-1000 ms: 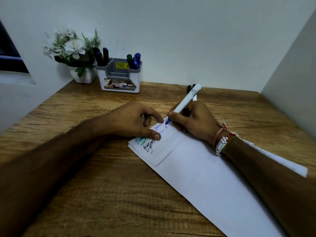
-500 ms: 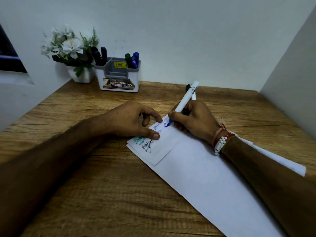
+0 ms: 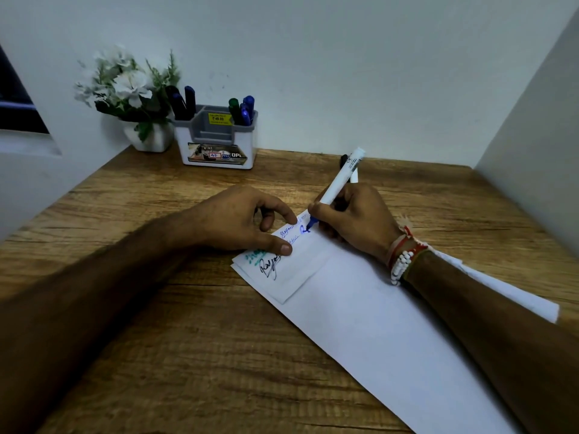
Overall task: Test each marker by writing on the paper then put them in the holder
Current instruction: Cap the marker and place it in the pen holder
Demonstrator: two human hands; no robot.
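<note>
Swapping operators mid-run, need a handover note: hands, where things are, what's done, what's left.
Left hand presses the small paper flat. Right hand grips the white marker, blue tip on the paper.
Holder at the back holds several capped markers.
Done: green, black and blue writing on the paper.
Left: finish this test, put it in the holder; another marker lies behind the right hand.
</note>
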